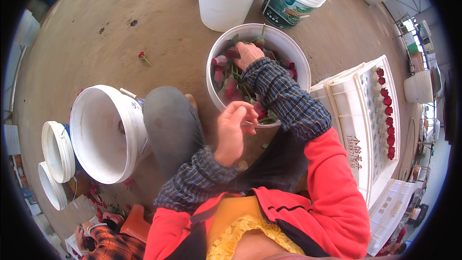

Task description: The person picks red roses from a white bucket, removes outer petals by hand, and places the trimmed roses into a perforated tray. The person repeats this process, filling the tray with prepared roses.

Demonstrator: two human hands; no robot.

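Note:
A white bucket point(304, 58) between my knees holds many red roses point(231, 84), some with pale mesh sleeves over their heads. My right hand point(249, 55) reaches into its far side, with the fingers curled down on a rose point(232, 53); the fingertips are partly hidden among the flowers. Above the bucket's near rim hovers my left hand point(235, 127). Its fingers are loosely bent and apart, with nothing seen in them.
A large white bucket point(103, 135) leans at my left, with smaller white buckets point(58, 151) beyond. Rose-filled buckets point(224, 9) stand ahead. At right is a white box point(353, 130) with a row of red roses point(388, 110). One rose point(143, 58) lies on the floor. Another person point(113, 240) sits lower left.

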